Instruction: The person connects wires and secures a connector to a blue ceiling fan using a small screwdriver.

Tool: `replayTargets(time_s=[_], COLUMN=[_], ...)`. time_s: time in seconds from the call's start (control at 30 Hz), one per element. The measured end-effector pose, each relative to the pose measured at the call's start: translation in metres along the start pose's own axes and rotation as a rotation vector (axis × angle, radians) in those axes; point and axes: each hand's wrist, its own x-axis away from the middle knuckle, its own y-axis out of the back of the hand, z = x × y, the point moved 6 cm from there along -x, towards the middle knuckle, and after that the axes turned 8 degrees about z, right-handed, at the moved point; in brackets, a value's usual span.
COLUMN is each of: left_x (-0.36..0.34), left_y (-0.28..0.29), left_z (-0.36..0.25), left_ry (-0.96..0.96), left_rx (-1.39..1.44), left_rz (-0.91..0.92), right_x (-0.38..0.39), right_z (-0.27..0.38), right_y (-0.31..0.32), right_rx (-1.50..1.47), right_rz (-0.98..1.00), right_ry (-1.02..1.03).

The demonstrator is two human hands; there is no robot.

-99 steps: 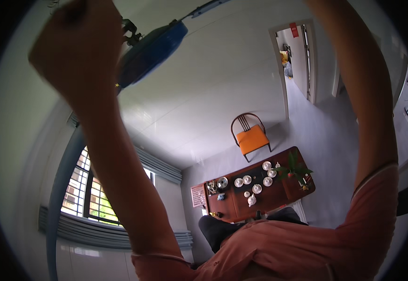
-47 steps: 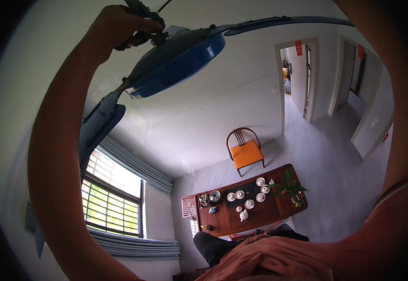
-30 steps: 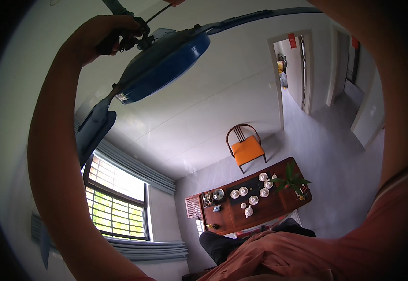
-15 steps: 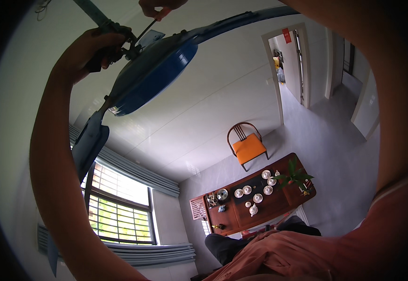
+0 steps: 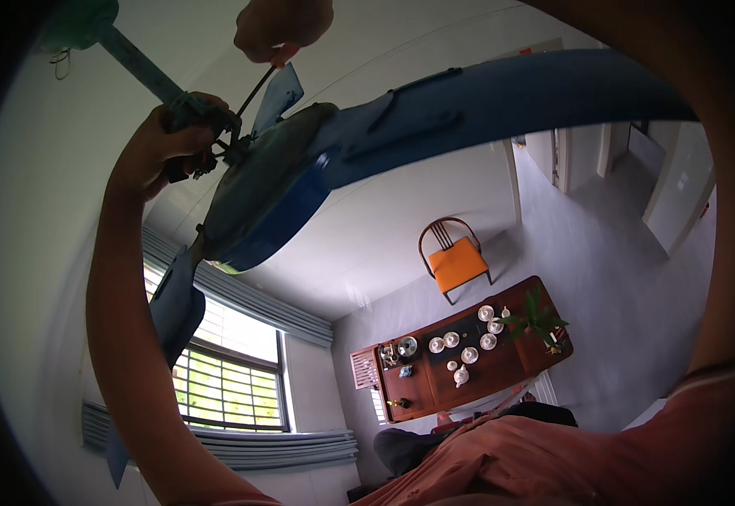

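Note:
A blue ceiling fan (image 5: pixel 262 202) hangs across the upper middle on a rod (image 5: pixel 140 63) with a green canopy (image 5: pixel 76 21); its long blade (image 5: pixel 511 101) stretches right and another (image 5: pixel 173 304) points down-left. My left hand (image 5: pixel 165 152) grips the dark bracket where the rod meets the fan, fingers wrapped round it and partly hidden. Above and right of it, my right hand (image 5: pixel 283 29) is closed on the upper end of a thin dark tool (image 5: pixel 256 88), like a screwdriver or hex key, whose lower end reaches the bracket. Its exact tip is too small to tell.
Below are a wooden tea table (image 5: pixel 410 388) with several white cups, a teapot and a plant (image 5: pixel 532 316), and an orange-seated chair (image 5: pixel 456 261). A barred window (image 5: pixel 232 392) with blue-grey curtains is at lower left. Doorways (image 5: pixel 562 160) open at right.
The fan and my left hand appear lower; the long blade has swung down across the doorway view. My right hand, earlier out of frame, has come into view at the top with the thin tool.

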Motion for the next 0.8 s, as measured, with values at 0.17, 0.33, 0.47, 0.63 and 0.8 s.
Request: replayTargets(time_s=[0.17,0.33,0.47,0.63,0.8], left_x=[0.001,0.03,0.028,0.008,0.011], left_y=[0.002,0.005,0.007,0.005,0.005], left_z=[0.007,0.028,0.025,0.01,0.011], left_ry=[0.01,0.146,0.191,0.063,0.027], left_rx=[-0.006,0.02,-0.032,-0.063,-0.083], left_rz=[-0.063,-0.114,-0.106,-0.113,-0.077], right_x=[-0.005,-0.041,-0.069,-0.113,-0.141], right_z=[0.007,0.032,0.085,0.123,0.129], right_y=[-0.004,-0.063,-0.102,-0.146,-0.193], right_rx=[0.014,-0.088,-0.174,-0.131,-0.172], right_rz=[0.016,0.09,0.253,0.527,0.692], right_ry=[0.029,0.231,0.414,0.402,0.36])
